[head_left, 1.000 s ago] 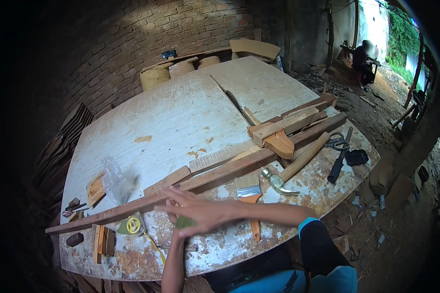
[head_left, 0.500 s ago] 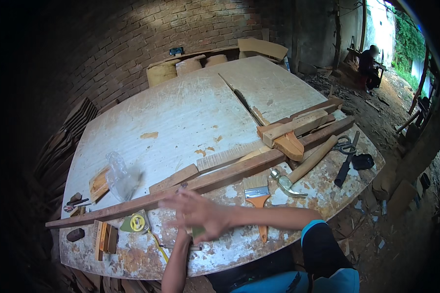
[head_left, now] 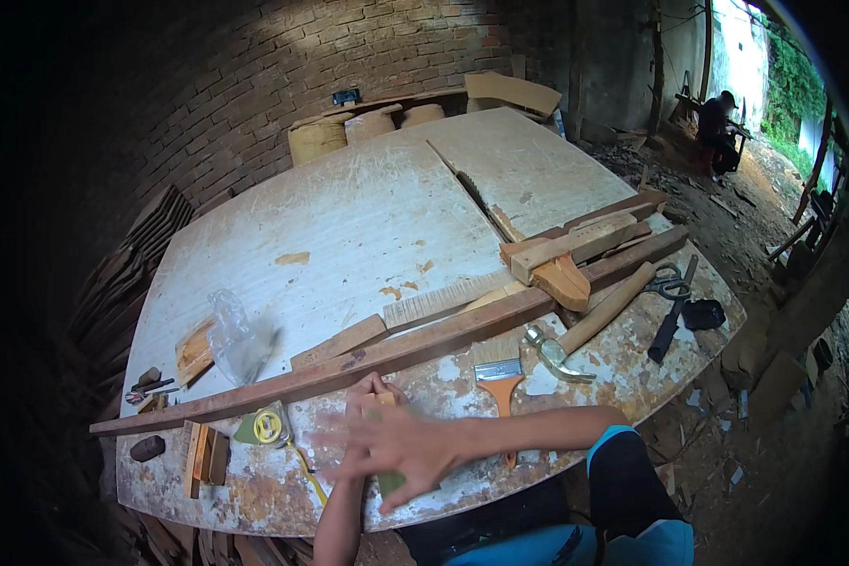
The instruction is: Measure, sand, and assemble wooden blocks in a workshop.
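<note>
My right hand (head_left: 401, 443) reaches in from the right, fingers spread and smeared by motion, over my left wrist. Beyond it, near the long reddish wooden bar (head_left: 424, 344), the curled fingers of my left hand (head_left: 370, 385) show. A small tan piece (head_left: 386, 399), perhaps wood, peeks out there, mostly hidden. Below my right palm, a bit of something green (head_left: 390, 484) is visible. Left of the hands lies a yellow tape measure (head_left: 270, 426) with its tape pulled out. To their right is a flat paintbrush (head_left: 497, 373) with an orange handle.
A claw hammer (head_left: 590, 325), scissors (head_left: 670, 283) and a black-handled tool (head_left: 665, 335) lie at the right. Wood pieces (head_left: 575, 247) are stacked by a saw blade (head_left: 472, 191) in the table (head_left: 349, 212). A plastic bag (head_left: 236, 340) and wooden blocks (head_left: 203, 459) lie left. Another person (head_left: 715, 132) sits far off.
My right hand has shifted slightly down and toward me, its fingers spreading wider. My left hand's fingers and the tan piece now show beyond it.
</note>
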### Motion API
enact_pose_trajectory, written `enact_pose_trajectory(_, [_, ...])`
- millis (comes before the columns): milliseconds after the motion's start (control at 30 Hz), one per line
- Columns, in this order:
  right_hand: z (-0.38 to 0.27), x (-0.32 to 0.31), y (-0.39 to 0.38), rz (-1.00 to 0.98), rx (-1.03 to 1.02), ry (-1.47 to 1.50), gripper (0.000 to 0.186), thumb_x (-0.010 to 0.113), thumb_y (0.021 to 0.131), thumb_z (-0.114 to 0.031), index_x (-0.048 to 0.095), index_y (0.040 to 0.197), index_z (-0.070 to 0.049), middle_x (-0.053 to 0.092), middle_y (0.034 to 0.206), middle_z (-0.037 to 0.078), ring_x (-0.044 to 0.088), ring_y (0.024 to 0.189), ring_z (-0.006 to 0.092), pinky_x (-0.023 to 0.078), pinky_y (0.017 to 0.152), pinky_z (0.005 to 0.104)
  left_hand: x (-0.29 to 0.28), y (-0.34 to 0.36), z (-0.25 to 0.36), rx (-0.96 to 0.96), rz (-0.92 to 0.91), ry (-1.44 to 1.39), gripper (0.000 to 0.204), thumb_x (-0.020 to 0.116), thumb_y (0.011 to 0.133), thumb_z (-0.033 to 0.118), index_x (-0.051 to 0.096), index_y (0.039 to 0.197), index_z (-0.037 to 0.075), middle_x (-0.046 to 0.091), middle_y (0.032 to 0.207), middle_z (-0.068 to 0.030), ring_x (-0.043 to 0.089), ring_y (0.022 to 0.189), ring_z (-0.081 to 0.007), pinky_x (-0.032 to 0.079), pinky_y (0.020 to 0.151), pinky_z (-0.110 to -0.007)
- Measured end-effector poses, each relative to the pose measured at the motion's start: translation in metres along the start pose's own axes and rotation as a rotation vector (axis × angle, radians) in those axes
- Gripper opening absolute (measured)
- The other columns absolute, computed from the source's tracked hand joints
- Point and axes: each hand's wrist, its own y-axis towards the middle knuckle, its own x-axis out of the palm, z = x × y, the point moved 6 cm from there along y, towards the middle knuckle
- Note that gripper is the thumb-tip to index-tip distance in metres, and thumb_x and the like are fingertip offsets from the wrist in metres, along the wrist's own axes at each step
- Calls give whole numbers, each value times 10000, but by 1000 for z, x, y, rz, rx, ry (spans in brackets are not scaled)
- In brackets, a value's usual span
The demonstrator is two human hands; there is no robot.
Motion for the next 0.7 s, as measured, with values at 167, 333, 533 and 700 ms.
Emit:
enact_pose_trajectory(167, [53, -4, -4, 173, 210, 232, 679, 359, 900, -615, 254, 1465, -255, 110, 1533, 178, 127, 1399, 402, 132, 1113, 585, -11, -11, -10, -99, -5, -61, 372, 355, 942, 366, 423, 715, 79, 467, 703, -3, 427, 645, -90, 375, 603, -255])
enact_pose_trajectory(333, [4, 3, 1, 177, -22, 51, 695, 453, 862, -599, 293, 1453, -271, 150, 1522, 193, 124, 1399, 412, 163, 1105, 590, 14, 6, -13, -122, -1, -118, 368, 355, 943, 359, 421, 714, 79, 465, 702, -3, 427, 646, -91, 375, 602, -255])
enact_pose_trajectory(533, [47, -2, -8, 199, 355, 218, 620, 440, 894, -546, 393, 1404, -197, 207, 1508, 194, 144, 1402, 394, 173, 1123, 519, -6, -3, -29, -215, 11, -180, 364, 354, 944, 351, 419, 712, 79, 462, 700, -2, 426, 647, -91, 375, 602, -256])
enact_pose_trajectory(700, [22, -30, -6, 452, 94, -138, 391, 501, 918, -371, 601, 1158, -80, 404, 1383, 193, 329, 1333, 339, 288, 1065, 497, 3, 1, -22, -244, 7, -221, 360, 353, 945, 344, 417, 711, 79, 460, 698, -2, 426, 647, -92, 375, 602, -257])
